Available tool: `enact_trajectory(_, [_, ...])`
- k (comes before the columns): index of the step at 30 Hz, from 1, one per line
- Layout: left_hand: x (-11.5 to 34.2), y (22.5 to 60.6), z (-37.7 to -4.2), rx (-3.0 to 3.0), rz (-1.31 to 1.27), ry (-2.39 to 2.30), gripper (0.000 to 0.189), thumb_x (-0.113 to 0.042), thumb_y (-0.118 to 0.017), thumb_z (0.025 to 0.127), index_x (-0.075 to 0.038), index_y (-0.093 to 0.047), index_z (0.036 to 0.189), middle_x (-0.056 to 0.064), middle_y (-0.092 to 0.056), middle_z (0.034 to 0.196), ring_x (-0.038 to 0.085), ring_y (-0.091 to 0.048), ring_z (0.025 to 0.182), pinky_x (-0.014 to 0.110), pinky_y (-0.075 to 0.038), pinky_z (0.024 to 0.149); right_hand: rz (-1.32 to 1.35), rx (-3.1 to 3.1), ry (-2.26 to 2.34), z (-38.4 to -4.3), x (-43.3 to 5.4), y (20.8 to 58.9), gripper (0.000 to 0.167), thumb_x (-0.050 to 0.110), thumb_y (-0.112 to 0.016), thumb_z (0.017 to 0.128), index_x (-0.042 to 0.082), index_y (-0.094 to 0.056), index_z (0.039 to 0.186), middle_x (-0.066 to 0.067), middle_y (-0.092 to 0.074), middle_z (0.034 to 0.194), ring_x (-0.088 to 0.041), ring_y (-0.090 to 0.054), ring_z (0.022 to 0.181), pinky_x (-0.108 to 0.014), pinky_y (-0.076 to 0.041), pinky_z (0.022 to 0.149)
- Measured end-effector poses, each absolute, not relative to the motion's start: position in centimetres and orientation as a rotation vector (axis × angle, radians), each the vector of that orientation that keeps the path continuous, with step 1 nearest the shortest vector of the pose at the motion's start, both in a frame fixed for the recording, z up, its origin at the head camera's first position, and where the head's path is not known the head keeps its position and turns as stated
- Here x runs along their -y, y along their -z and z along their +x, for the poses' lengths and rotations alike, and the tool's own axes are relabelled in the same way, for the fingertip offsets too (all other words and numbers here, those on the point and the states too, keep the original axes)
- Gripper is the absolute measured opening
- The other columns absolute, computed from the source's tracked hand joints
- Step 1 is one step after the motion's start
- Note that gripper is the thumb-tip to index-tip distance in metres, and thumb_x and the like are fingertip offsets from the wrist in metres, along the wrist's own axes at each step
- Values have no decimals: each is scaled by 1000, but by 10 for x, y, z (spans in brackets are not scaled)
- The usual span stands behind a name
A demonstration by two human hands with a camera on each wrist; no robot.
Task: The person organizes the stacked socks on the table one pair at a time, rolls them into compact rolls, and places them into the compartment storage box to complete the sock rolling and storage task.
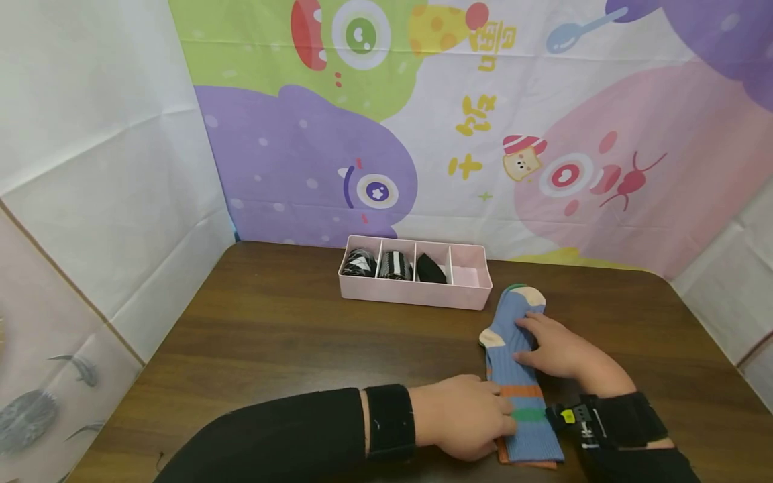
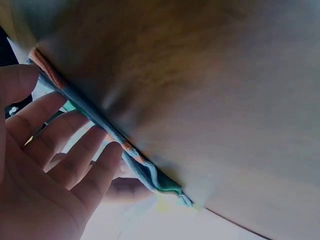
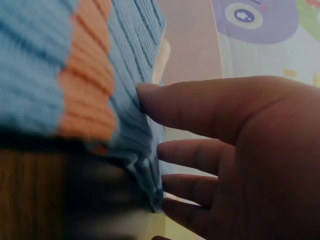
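Blue ribbed socks lie flat, one over the other, on the right side of the table, toes pointing away. They have cream heel and toe patches and orange and green stripes; an orange cuff edge peeks out below. My left hand touches their left edge near the cuff, its fingers loosely extended along the side in the left wrist view. On the opposite edge, nearer the toe, my right hand rests with thumb and fingers spread against the fabric. The socks' underside is mostly hidden.
A pink divided box stands at the back of the wooden table. Three of its compartments hold dark rolled items, such as a striped roll and a black one. A cartoon-printed cloth hangs behind the table.
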State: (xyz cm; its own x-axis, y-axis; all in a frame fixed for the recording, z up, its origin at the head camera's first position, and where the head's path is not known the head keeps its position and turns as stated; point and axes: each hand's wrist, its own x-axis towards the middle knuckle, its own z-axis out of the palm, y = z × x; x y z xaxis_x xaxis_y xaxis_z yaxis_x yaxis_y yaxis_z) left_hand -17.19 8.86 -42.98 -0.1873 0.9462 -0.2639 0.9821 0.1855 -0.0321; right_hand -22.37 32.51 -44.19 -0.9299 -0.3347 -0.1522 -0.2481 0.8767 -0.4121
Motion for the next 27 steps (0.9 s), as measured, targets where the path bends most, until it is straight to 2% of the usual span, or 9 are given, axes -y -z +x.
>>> enact_trajectory(3, [-81,432,-171,-2279,1906,268,31,-42,-58,104,-33,-63,134,-16,-58,126,3,-50,115,23,-44,93,-459,-2837,573,-222,-321,439,71,30,-77,93,-11,-49,144,-39,-37,151,-59,-31,140,-69,-33,107])
enact_trajectory(7, [-70,433,-165,-2287,1949,238,29,-42,-60,103,-33,-66,130,-16,-60,121,3,-51,109,22,-45,86,-490,-2856,555,-220,-315,435,63,27,-78,91,-10,-55,138,-34,-51,140,-54,-44,133,-66,-39,104])
enact_trajectory(13, [-51,429,-153,-2298,1998,182,24,-41,-65,101,-32,-70,122,-16,-62,112,1,-50,96,18,-41,73,-531,-2855,462,-214,-303,427,57,26,-82,87,-8,-62,129,-26,-61,127,-47,-56,122,-60,-46,98])
enact_trajectory(15, [-45,427,-148,-2312,2001,180,23,-41,-66,101,-32,-71,121,-16,-62,110,0,-50,94,17,-39,70,-549,-2844,430,-212,-297,425,57,26,-83,86,-7,-63,128,-24,-62,127,-45,-57,121,-59,-47,98])
enact_trajectory(17, [-39,426,-144,-2314,1986,177,26,-45,-65,101,-33,-71,122,-17,-62,112,0,-50,95,17,-40,74,-572,-2832,404,-210,-290,424,57,27,-84,85,-6,-63,128,-23,-61,128,-44,-57,122,-57,-47,98])
enact_trajectory(22, [-23,424,-132,-2305,1954,152,33,-54,-61,101,-32,-72,124,-19,-65,115,-1,-53,102,18,-43,89,-622,-2822,347,-202,-266,426,59,28,-84,86,-3,-64,131,-22,-58,135,-43,-53,128,-56,-45,102])
enact_trajectory(24, [-17,424,-128,-2323,1965,158,31,-54,-61,100,-33,-73,120,-19,-67,111,-1,-54,99,19,-44,87,-634,-2827,333,-198,-257,426,59,28,-84,86,-3,-63,133,-22,-57,138,-44,-50,131,-57,-43,104])
enact_trajectory(27, [-10,426,-122,-2363,1973,170,28,-54,-61,100,-36,-75,115,-20,-68,104,-2,-53,90,15,-41,76,-657,-2830,330,-193,-243,428,61,27,-82,89,-3,-60,136,-24,-53,143,-45,-46,135,-57,-41,107])
